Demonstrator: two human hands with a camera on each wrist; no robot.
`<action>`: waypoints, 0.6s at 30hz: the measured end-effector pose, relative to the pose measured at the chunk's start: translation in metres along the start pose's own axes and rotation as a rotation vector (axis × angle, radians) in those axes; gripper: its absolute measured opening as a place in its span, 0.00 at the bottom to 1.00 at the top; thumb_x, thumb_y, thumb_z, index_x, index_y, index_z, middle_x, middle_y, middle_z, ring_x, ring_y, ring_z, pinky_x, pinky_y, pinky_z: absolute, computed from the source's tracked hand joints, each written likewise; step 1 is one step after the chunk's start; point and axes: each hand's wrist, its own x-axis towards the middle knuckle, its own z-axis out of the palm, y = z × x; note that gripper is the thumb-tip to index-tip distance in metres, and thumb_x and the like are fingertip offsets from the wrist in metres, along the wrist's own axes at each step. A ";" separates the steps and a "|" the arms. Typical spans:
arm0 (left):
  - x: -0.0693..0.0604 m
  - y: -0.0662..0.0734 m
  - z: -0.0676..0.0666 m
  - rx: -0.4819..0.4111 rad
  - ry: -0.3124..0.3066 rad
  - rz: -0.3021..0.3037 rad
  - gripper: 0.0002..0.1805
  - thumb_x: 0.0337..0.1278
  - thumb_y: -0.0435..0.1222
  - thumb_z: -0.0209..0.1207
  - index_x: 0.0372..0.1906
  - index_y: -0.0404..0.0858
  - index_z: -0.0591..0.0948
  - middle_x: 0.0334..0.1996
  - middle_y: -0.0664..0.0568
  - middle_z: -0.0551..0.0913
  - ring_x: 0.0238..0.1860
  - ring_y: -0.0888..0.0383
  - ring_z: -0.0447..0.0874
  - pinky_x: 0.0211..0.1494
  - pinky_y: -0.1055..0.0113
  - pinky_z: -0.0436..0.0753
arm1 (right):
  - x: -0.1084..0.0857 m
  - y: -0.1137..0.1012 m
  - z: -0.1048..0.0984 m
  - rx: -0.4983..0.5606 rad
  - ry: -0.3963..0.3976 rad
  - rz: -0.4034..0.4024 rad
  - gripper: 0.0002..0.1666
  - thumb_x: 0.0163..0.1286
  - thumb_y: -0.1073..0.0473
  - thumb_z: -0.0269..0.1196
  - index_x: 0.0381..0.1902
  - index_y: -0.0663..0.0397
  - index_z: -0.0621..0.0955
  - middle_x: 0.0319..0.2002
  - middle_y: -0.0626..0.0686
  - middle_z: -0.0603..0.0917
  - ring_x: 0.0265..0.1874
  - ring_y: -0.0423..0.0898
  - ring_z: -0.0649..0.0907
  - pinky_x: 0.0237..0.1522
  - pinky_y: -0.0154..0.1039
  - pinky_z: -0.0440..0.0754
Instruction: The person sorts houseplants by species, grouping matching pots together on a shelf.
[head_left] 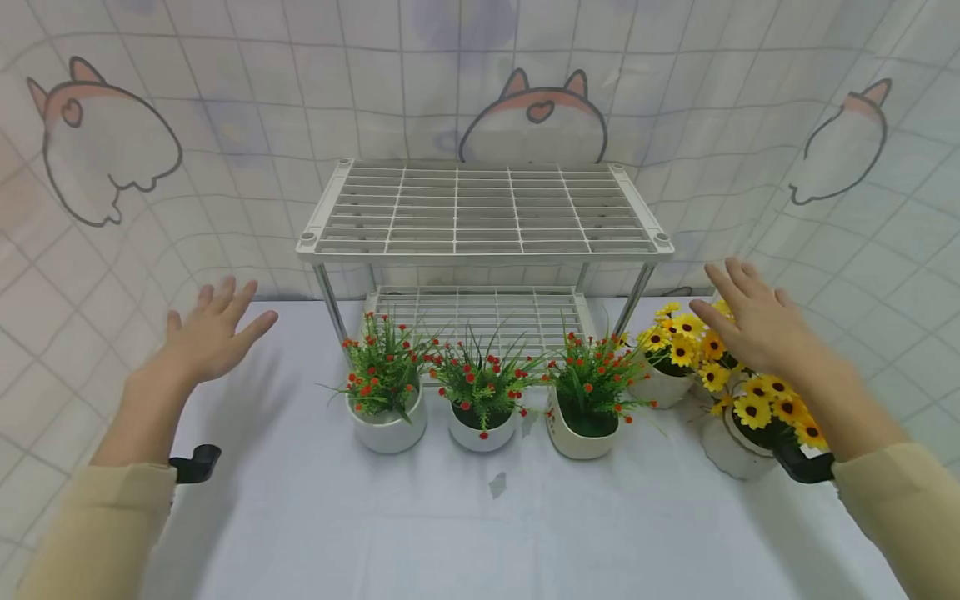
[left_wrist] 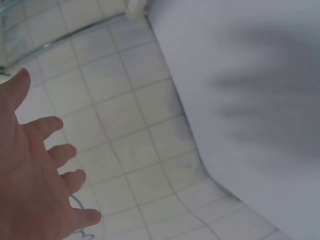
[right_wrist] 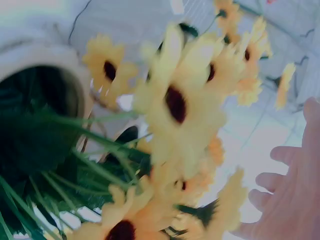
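Note:
My left hand (head_left: pixel 213 333) hovers over the left side of the white table with fingers spread, holding nothing. In the left wrist view that hand (left_wrist: pixel 35 170) has only table and tiled cloth near it. Above the yellow flowers at the right, my right hand (head_left: pixel 757 321) is held out with straight fingers and grips nothing. The right wrist view shows yellow flowers (right_wrist: pixel 175 105) close beside that hand (right_wrist: pixel 285 190). Three white pots with red-flowered plants, a left one (head_left: pixel 387 429), a middle one (head_left: pixel 482 433) and a right one (head_left: pixel 583 437), stand in a row between the hands.
A white two-tier rack (head_left: pixel 487 250) on metal legs stands behind the red-flowered pots. Pots of yellow flowers, one at the back (head_left: pixel 660 387) and one nearer (head_left: pixel 738 450), cluster at the right. A grid-patterned curtain (head_left: pixel 262 125) surrounds the table (head_left: pixel 420 542).

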 end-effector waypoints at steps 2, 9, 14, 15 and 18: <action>-0.001 0.007 -0.002 -0.010 0.007 0.014 0.47 0.77 0.65 0.30 0.82 0.37 0.40 0.78 0.30 0.30 0.76 0.27 0.23 0.65 0.22 0.27 | -0.004 -0.007 0.000 0.019 0.039 -0.027 0.45 0.83 0.34 0.40 0.83 0.57 0.45 0.80 0.67 0.37 0.78 0.67 0.39 0.69 0.74 0.38; -0.007 0.036 -0.005 -0.088 0.159 0.074 0.42 0.80 0.61 0.33 0.82 0.35 0.50 0.78 0.27 0.45 0.76 0.25 0.43 0.69 0.25 0.45 | -0.025 -0.031 0.004 0.121 0.303 -0.113 0.36 0.80 0.49 0.58 0.74 0.65 0.66 0.78 0.68 0.57 0.73 0.72 0.59 0.68 0.72 0.57; -0.013 0.058 -0.001 -0.241 0.344 0.087 0.38 0.81 0.57 0.39 0.78 0.31 0.60 0.74 0.26 0.59 0.72 0.25 0.58 0.66 0.26 0.58 | -0.038 -0.045 0.018 0.169 0.591 -0.248 0.27 0.66 0.64 0.70 0.61 0.68 0.77 0.61 0.67 0.79 0.59 0.69 0.78 0.58 0.63 0.76; -0.014 0.062 0.000 -0.275 0.374 0.092 0.37 0.81 0.56 0.39 0.77 0.31 0.61 0.73 0.27 0.61 0.71 0.26 0.60 0.66 0.27 0.60 | -0.041 -0.047 0.021 0.180 0.635 -0.268 0.27 0.64 0.65 0.70 0.60 0.67 0.78 0.58 0.66 0.81 0.56 0.68 0.81 0.58 0.56 0.79; -0.016 0.074 0.004 -0.366 0.458 0.123 0.34 0.82 0.53 0.42 0.76 0.32 0.65 0.70 0.29 0.67 0.68 0.28 0.66 0.64 0.29 0.65 | -0.050 -0.054 0.030 0.240 0.716 -0.292 0.26 0.62 0.67 0.71 0.58 0.66 0.80 0.53 0.63 0.84 0.49 0.62 0.83 0.56 0.32 0.78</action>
